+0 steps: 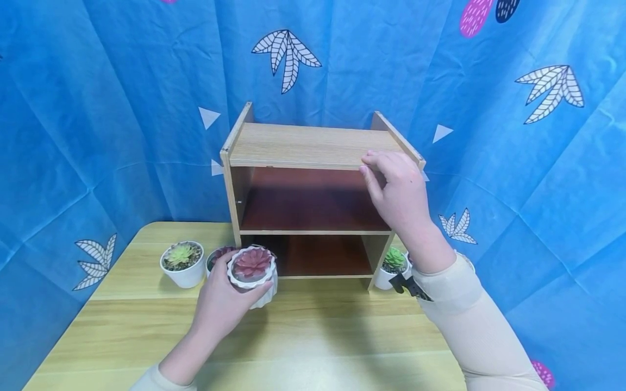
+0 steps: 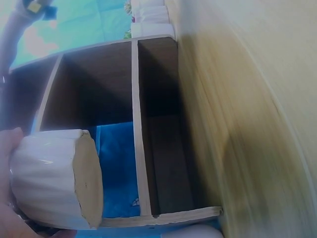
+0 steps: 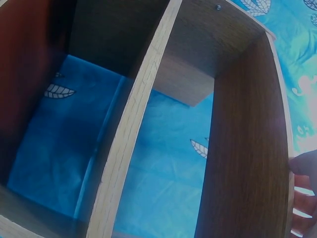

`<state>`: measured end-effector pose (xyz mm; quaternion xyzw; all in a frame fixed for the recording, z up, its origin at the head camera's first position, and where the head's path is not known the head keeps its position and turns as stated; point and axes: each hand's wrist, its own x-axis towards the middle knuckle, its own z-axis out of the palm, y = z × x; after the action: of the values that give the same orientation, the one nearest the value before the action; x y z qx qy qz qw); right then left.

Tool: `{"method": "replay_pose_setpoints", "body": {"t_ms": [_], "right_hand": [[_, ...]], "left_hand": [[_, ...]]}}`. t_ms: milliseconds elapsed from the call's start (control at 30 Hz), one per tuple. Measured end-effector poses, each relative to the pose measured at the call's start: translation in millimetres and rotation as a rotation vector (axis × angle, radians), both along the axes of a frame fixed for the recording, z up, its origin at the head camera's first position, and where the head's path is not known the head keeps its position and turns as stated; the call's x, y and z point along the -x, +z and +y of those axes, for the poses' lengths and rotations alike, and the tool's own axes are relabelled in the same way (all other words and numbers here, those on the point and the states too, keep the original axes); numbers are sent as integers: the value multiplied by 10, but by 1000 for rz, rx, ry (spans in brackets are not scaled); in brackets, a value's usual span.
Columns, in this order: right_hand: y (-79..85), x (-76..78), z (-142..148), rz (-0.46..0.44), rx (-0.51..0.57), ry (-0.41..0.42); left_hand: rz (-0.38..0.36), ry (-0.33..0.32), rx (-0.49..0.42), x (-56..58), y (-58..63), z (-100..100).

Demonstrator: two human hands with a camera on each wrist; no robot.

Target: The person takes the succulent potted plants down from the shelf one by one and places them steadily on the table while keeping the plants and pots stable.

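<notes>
In the head view my left hand [image 1: 222, 301] grips a white fluted pot with a dark red succulent [image 1: 252, 264], thumb on the near side and fingers on the far side. The pot's flat base shows in the left wrist view, where the white pot [image 2: 52, 178] is held in front of the shelf openings. A small wooden shelf [image 1: 313, 145] stands at the back of the table. My right hand [image 1: 398, 187] holds the front edge of its top board near the right end, with the thumb and fingers at the edge.
A white pot with a light green succulent [image 1: 182, 263] stands on the table left of the shelf. Another dark succulent [image 1: 218, 254] is partly hidden behind my left hand. At the right, a green succulent [image 1: 393, 259] stands beside the shelf. A blue patterned curtain [image 1: 337, 60] hangs behind.
</notes>
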<state>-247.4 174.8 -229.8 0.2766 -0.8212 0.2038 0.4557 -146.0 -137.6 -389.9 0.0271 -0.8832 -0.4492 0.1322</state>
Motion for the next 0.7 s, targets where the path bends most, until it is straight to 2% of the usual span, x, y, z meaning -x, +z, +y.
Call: {"method": "replay_pose_setpoints", "body": {"t_ms": [133, 433, 700], "right_hand": [[6, -2, -1, 1, -2, -3], [3, -1, -1, 6, 1, -2], [3, -4, 8, 10, -3, 1]], "left_hand": [[-6, 11, 5, -18, 12, -25], [58, 12, 13, -24, -2, -115], [81, 18, 5, -32, -3, -196]]}}
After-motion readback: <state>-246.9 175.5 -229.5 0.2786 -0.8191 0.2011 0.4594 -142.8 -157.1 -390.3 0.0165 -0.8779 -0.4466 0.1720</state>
